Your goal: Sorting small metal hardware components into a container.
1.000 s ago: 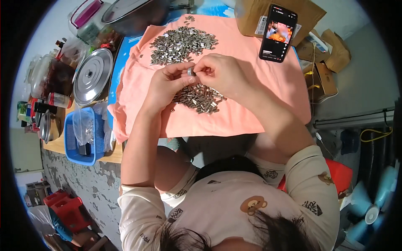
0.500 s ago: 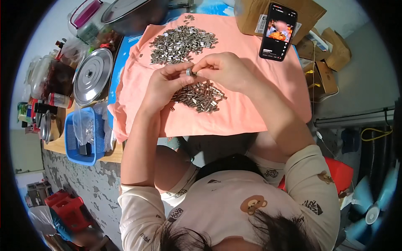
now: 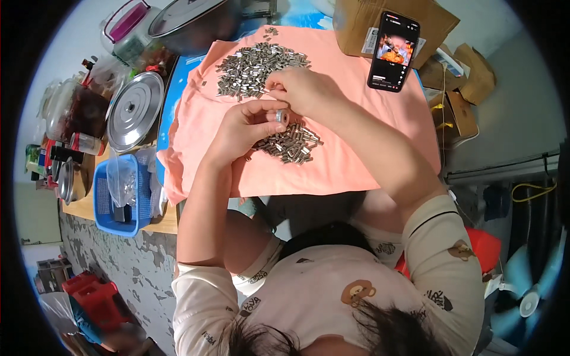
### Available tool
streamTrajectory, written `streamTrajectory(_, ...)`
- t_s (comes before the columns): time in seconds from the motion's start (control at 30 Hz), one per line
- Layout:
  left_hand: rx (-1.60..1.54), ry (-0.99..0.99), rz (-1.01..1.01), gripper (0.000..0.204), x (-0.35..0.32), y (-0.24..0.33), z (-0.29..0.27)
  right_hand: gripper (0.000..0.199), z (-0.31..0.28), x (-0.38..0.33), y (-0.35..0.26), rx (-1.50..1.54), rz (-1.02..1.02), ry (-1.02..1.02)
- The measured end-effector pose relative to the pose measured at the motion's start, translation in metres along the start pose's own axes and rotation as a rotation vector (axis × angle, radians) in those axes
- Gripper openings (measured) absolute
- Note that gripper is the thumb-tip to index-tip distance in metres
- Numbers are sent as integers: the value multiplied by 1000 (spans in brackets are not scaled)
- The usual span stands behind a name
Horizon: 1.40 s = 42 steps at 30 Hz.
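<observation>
A small round metal ring (image 3: 281, 116) with a dark opening is pinched between the thumb and fingers of my left hand (image 3: 240, 126). Beyond it, my right hand (image 3: 303, 89) is at the near edge of the far pile of small silvery metal pins (image 3: 255, 64). Its fingertips are curled together there, and whatever lies between them is hidden. Just below the ring is a nearer, smaller pile of metal pins (image 3: 291, 145), partly covered by my left hand. Both piles rest on a peach-coloured cloth (image 3: 368, 142).
A phone (image 3: 394, 52) with a lit screen leans against a cardboard box (image 3: 356, 24) at the far right. To the left are a round metal lid (image 3: 135, 113), a blue plastic basket (image 3: 98, 202) and several jars. A fan (image 3: 527, 305) stands at the lower right.
My right hand has left the ring and moved outward to the far pile. My left hand, still holding the ring, has shifted slightly right and nearer, and the ring's opening now shows.
</observation>
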<state>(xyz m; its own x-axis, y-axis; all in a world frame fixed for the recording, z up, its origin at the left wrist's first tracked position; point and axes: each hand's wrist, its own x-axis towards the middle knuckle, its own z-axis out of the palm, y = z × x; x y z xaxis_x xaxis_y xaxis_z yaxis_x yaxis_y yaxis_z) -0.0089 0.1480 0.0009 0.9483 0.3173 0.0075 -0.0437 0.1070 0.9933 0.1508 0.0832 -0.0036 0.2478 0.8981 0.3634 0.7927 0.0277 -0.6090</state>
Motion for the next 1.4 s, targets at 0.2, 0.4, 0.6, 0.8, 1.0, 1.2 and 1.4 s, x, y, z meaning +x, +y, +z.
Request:
streamTrajectory(0.2,17,12,-12,30,-1,3,-1,8,-10,-2,-6,-209,18,-116)
streamTrajectory(0.4,22,73,17,29,-1,4,1,12,-19,-13,-16,-473,-205,-70)
streamTrajectory(0.6,-51,144,46,31,5,-4,-8,8,-31,-27,-16,576,229,-140)
streamTrajectory(0.8,-131,165,26,30,6,-2,-5,5,-19,-33,-22,500,113,-58)
streamTrajectory(1.0,-114,191,37,30,4,-4,-6,7,-10,-37,-36,71,-165,197)
streamTrajectory(1.2,-68,181,1,30,3,-2,-7,5,-18,-38,-26,393,93,-1)
streamTrajectory(1.4,11,134,22,31,1,1,-4,8,-26,-28,-16,614,258,-232)
